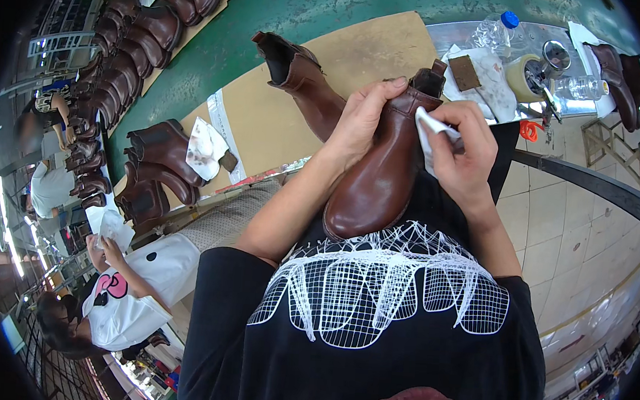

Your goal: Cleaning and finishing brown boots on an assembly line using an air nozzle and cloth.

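A brown leather ankle boot [377, 181] rests toe-down against my black patterned shirt. My left hand [361, 118] grips its shaft from the left side. My right hand [461, 151] is shut on a white cloth [428, 130] and presses it against the boot's upper right side. A second brown boot [298, 78] lies on the cardboard sheet just behind my left hand.
Several brown boots [135, 42] line the green belt [273, 14] at the left, with two more [157, 164] on cardboard. A metal table [462, 33] holds a water bottle [495, 31], a tape roll [522, 74] and a boot [612, 71]. A seated person in white [135, 291] works at lower left.
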The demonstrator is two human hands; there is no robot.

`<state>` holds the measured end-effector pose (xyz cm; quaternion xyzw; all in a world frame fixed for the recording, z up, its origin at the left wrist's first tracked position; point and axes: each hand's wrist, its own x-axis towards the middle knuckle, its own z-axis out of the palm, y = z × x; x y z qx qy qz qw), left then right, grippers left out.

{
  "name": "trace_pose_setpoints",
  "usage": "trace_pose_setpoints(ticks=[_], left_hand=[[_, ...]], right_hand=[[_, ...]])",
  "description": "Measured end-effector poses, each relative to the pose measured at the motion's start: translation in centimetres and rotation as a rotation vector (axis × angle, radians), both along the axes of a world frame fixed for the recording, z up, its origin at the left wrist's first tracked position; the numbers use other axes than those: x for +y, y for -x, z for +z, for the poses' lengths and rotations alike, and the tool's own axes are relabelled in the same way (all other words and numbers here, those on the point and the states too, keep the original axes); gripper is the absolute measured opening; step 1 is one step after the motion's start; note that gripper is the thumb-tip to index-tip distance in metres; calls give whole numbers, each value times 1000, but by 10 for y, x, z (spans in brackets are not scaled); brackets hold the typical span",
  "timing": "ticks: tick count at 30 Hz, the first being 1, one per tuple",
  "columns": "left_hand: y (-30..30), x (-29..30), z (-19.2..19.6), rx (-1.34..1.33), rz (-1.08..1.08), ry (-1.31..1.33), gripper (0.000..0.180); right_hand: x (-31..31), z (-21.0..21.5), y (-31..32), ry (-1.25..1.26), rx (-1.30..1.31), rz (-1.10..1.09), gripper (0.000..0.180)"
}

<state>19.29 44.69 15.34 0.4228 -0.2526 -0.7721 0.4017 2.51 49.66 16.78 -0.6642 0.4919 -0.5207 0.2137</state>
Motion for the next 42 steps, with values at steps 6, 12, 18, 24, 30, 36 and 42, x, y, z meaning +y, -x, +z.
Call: trace_pose_setpoints(ticks=[6,12,18,24,30,36,42], left_hand=[[-2,0,-1,46,-23,-49,30],[2,1,0,49,22,-65,32],[0,-1,-4,68,11,-33,34],[-2,1,-7,56,50,-77,34],[-4,-1,-13,162,42,-150,34],[-2,-3,-14,190,24,-125,32],[-5,-4,-19,158,30,-121,31]], right_hand=[[-5,9,9,56,-97,-82,16],[7,5,1,8,33,119,17],[-2,6,-8,44,96,14,18],[-9,4,-2,30,86,-115,17],[1,4,14,-43,-67,-53,14],[10,-6,0,29,105,155,16],[-8,-10,2,9,-79,-72,18]])
